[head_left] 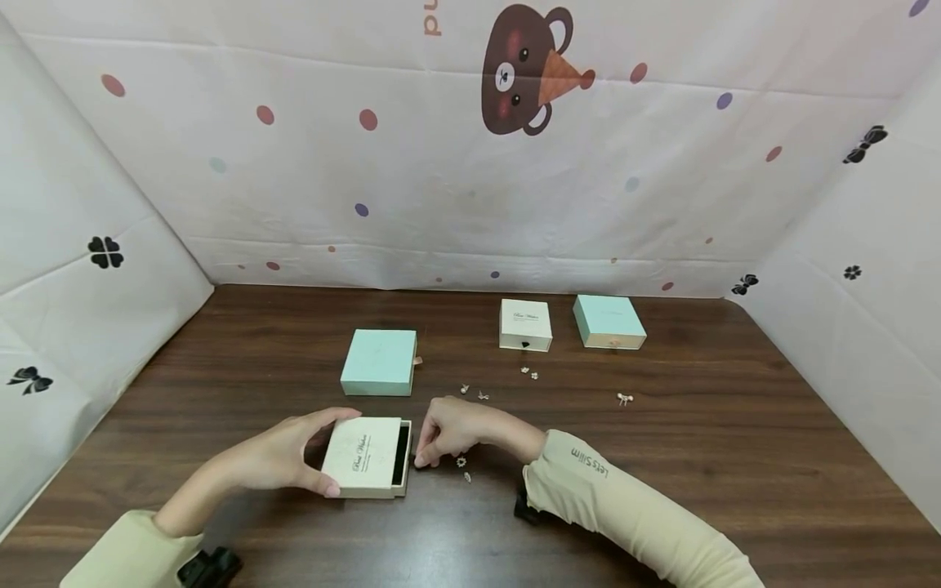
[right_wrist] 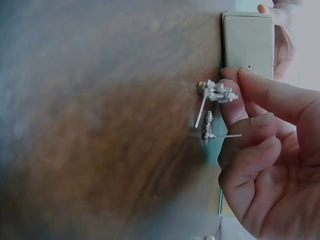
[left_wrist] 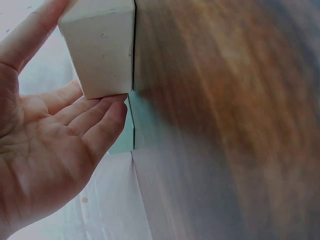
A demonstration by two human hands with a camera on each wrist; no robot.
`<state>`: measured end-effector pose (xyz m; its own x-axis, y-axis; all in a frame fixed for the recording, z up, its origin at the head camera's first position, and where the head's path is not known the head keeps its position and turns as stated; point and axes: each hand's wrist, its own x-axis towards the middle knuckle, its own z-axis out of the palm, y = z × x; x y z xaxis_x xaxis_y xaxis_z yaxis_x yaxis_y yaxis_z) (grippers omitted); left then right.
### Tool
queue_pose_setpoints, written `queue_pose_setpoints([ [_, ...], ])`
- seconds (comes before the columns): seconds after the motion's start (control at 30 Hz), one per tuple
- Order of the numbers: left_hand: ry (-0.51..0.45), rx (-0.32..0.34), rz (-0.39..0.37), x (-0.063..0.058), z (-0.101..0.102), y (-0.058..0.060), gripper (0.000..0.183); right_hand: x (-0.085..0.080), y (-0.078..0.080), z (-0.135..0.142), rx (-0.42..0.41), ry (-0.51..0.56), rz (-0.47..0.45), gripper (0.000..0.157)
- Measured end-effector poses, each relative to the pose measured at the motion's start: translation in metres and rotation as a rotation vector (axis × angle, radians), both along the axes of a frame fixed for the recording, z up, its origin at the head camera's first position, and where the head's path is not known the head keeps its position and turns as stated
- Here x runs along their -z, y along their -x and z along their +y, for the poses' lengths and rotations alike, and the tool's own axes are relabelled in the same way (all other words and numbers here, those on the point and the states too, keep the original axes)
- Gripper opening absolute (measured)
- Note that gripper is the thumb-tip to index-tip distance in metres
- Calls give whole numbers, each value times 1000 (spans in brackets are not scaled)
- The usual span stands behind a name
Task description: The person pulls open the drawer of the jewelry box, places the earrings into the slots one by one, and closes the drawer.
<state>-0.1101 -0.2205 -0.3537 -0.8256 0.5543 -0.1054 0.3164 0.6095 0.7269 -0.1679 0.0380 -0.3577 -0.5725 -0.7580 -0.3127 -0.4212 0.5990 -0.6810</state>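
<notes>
A cream jewelry box [head_left: 362, 456] with dark lettering lies on the table, its inner drawer [head_left: 401, 457] slid out a little to the right and showing a black lining. My left hand [head_left: 272, 453] grips the sleeve from the left, thumb at the near side and fingers at the far side. At the drawer's front my right hand [head_left: 448, 429] pinches a small dark pull tab [head_left: 418, 466], mostly hidden by the fingertips. Close by the right hand lie two small silvery stud earrings [head_left: 461, 462], whose posts show in the right wrist view.
Behind stand a turquoise box [head_left: 378, 359], another cream box [head_left: 525, 322] and a second turquoise box [head_left: 610, 320]. Small earrings lie in front of them: one pair [head_left: 474, 393], another pair [head_left: 529, 373] and pearl-like ones [head_left: 625, 398]. A patterned white cloth [head_left: 441, 180] walls the table.
</notes>
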Motion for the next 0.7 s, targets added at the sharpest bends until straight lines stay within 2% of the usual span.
queue_pose_setpoints([
  [0.23,4,-4,-14,-1,0,1,91,-1,2,5,-1,2,-7,7],
  [0.7,24,5,6,-2,1,1,90,0,5,16,-28,20,-27,7],
])
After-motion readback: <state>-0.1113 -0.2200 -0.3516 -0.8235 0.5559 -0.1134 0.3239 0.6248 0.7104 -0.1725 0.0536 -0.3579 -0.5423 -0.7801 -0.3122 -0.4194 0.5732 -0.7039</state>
